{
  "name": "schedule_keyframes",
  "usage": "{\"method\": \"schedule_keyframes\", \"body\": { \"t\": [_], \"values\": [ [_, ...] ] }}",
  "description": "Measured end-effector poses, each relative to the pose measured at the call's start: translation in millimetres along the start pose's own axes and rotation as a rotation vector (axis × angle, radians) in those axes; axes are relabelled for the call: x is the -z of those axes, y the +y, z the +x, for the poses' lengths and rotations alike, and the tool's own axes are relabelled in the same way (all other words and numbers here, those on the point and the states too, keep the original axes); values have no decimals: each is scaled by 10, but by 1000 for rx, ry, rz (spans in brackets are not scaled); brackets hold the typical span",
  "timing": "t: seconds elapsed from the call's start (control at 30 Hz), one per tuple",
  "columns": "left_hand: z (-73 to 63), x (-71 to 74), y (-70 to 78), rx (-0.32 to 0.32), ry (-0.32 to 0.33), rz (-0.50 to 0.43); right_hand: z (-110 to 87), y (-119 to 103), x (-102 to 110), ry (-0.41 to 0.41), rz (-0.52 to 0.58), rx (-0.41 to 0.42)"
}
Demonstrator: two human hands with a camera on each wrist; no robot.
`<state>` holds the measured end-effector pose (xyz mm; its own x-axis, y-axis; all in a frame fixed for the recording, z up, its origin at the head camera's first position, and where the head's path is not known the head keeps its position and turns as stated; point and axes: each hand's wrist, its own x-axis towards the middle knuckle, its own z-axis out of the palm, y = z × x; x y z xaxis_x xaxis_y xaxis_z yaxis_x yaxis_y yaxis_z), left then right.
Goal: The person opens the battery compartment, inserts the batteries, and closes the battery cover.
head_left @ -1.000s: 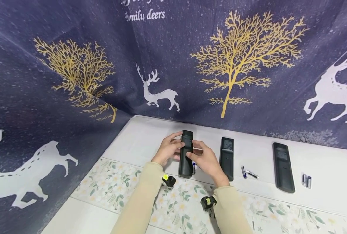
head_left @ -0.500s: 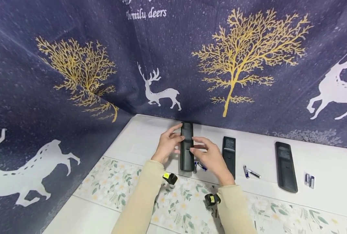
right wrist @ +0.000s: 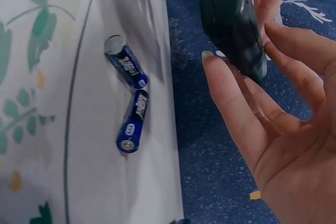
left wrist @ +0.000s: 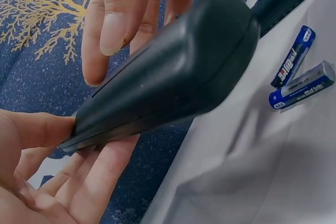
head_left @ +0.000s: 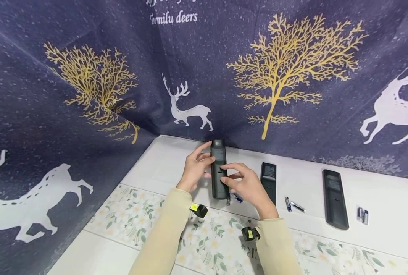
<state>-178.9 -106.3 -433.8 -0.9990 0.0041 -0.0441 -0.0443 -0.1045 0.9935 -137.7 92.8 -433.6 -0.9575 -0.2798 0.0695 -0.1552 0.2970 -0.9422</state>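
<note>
- Workpiece: a black, elongated plastic remote control point(head_left: 219, 188) was held above the surface point(head_left: 169, 158), tilted, between the two hands.
- Left hand point(head_left: 193, 170): the grip was grasping the remote control at its left side, with the thumb on the face toward the head camera and fingers behind.
- Right hand point(head_left: 250, 187): thumb and forefinger rested on the same face, beside a small slot mark; whether this grip grasped the remote control or only touched it could not be told.
- First cell pair: two blue-and-silver cylindrical AAA batteries point(right wrist: 126, 61) lay on the surface near the lower end of the held unit, angled to each other.
- Second unit: a black, oblong remote control point(head_left: 268, 183) lay just right of the right hand, which partly covered it; two blue-and-silver batteries point(head_left: 297, 206) lay at its right in a V.
- Third unit: a black, long remote control point(head_left: 335, 200) lay farther right, with two blue-and-silver batteries point(head_left: 365, 217) side by side near it.
- Backdrop: dark blue fabric point(head_left: 210, 53) with white deer and gold trees stood behind.
</note>
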Motion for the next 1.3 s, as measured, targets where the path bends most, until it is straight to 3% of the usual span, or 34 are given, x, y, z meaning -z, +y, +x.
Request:
{"method": "schedule_keyframes", "body": {
  "t": [0.4,1.0,1.3],
  "values": [
    [-51,31,57,-28,1,0,-17,-88,-46,34,-198,121],
    [-63,-15,183,-84,6,2,-6,-268,-2,32,-310,174],
    [-79,-11,155,-68,1,2,-41,-286,-23,14,-345,136]
  ]
}}
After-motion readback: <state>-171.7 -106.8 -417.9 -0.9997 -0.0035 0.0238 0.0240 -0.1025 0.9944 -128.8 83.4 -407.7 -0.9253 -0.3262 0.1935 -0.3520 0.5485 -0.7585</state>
